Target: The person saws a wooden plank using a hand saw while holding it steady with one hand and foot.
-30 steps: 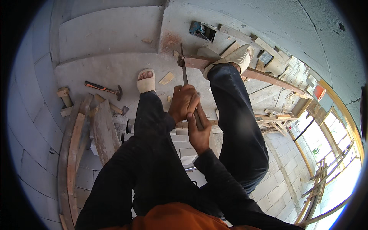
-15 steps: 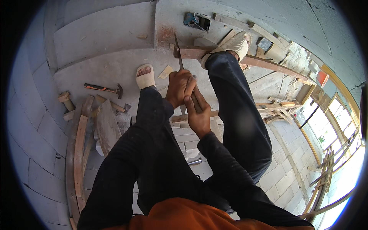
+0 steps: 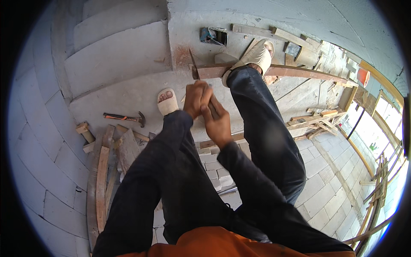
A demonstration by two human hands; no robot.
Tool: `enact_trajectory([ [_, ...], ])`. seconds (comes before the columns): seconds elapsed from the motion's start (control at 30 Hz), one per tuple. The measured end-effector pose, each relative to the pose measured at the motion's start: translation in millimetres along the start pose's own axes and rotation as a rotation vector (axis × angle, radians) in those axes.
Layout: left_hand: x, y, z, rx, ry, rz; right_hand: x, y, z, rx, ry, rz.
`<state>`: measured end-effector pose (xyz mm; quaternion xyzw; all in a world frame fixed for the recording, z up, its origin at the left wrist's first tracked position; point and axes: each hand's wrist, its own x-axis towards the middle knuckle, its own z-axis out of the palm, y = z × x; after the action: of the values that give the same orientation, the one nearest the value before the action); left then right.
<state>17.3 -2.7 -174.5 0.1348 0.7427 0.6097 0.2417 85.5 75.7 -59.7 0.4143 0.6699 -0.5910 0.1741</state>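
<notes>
A hand saw [image 3: 194, 64], seen almost edge-on, reaches away from me, its blade crossing the left end of a reddish-brown timber beam [image 3: 299, 72]. My left hand [image 3: 196, 99] is closed round its handle. My right hand [image 3: 218, 125] grips the same handle just behind and to the right, fingers wrapped. Part of the blade is hidden under the hands. My right foot, in a cream slipper [image 3: 257, 55], presses on the beam near the cut. The left slipper [image 3: 167, 103] stands on the floor, and reddish sawdust [image 3: 183, 55] lies beyond the beam end.
A claw hammer [image 3: 126, 117] lies on the floor at left. Nearer me, several planks [image 3: 102, 184] lean beside the block wall [image 3: 47, 171]. Scrap wood [image 3: 319, 122] is piled at right. A torn blue packet [image 3: 209, 35] lies at a dark square hole beyond the beam.
Both hands have pushed the saw a little forward, closer to the beam. The whole view has tilted slightly, so the floor and hammer appear lower. The grip is unchanged.
</notes>
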Motion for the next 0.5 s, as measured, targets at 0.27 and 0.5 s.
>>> enact_trajectory([
  [0.27, -70, 89, -9, -0.097, -0.103, -0.091, -113, -39, -21, 0.005, -0.025, 0.029],
  [0.5, 33, -30, -32, 0.326, -0.269, 0.184, 30, -11, 20, 0.073, 0.044, 0.056],
])
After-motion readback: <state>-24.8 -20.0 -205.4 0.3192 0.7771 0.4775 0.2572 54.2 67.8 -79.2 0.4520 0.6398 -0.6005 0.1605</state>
